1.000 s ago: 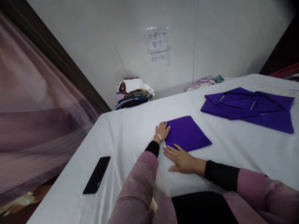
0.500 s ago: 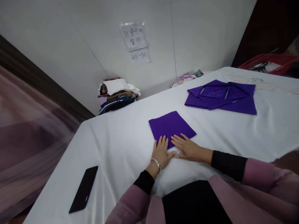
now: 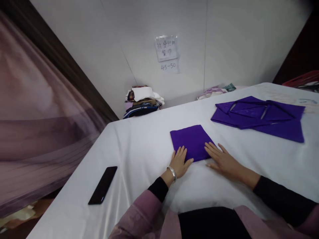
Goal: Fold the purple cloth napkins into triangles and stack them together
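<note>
A purple cloth napkin [image 3: 191, 141], folded to a flat square, lies on the white-covered table in front of me. My left hand [image 3: 179, 163], with a silver bracelet at its wrist, rests flat on the near left corner of the napkin, fingers stretched out. On the near right corner lie the fingertips of my right hand [image 3: 223, 160], its fingers extended and its thumb apart on the tablecloth. Farther right, more purple cloths [image 3: 259, 114] lie in a loosely folded, overlapping heap that neither hand touches.
A black phone [image 3: 103, 186] lies at the table's left. Behind the far edge stands a stack of folded clothes [image 3: 143, 102], with more cloth [image 3: 214, 92] to its right. A handwritten sign [image 3: 167, 48] hangs on the wall. Sheer pink curtain [image 3: 45, 126] hangs at the left.
My right hand has slid right along the napkin's near edge, away from my left hand, which stays at the left corner. The camera view has turned somewhat to the left.
</note>
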Demonstrator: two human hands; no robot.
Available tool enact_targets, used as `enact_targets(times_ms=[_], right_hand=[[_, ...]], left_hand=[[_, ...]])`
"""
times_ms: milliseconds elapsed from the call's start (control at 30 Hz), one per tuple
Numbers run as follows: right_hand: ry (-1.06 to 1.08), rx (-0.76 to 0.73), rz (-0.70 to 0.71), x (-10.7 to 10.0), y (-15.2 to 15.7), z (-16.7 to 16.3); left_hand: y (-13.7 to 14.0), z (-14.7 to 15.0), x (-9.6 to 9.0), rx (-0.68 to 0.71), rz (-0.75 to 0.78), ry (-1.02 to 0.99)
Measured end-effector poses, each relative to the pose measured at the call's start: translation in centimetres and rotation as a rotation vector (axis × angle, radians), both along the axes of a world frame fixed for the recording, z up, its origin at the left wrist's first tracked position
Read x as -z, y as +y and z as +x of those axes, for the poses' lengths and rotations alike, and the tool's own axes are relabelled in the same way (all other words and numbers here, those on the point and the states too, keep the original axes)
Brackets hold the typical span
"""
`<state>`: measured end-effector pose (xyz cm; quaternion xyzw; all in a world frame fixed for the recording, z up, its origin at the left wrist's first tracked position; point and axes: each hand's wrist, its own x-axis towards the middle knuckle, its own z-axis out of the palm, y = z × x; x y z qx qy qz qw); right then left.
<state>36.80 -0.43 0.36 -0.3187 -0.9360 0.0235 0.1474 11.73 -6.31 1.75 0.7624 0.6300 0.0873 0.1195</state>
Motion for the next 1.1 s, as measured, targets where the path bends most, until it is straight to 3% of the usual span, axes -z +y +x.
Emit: enact_targets(times_ms=[167,333,567,767,967,1100], right_hand=[[-0.003,-0.17,-0.076,-1.6,0.2,-7.9],[-0.025,-0.239,-0.182,-1.1,0.5,-12.1],[-0.031,-0.336,-0.236,0.9,-0.5,-11.8],[-0.042,-0.326,-0.262,0.2,-0.5,-11.8],[-0.061,-0.323,-0.281,-0.1,-0.6,-11.9],[-0.067,-0.323,-0.29,-0.3,-0.6,-11.9]], left_hand=[[5.0,-1.7,-1.1,-0.136,0.111,0.072],[9.3,-4.2,0.0,-0.263,0.01,0.124],[10.1,-5.4,1.7,-0.285,-0.024,0.106],[11.8,-6.6,1.4,-0.312,-0.073,0.08],[14.0,-7.1,0.5,-0.467,-0.099,0.097],[13.4,-6.5,-0.4,-0.504,-0.038,0.077]])
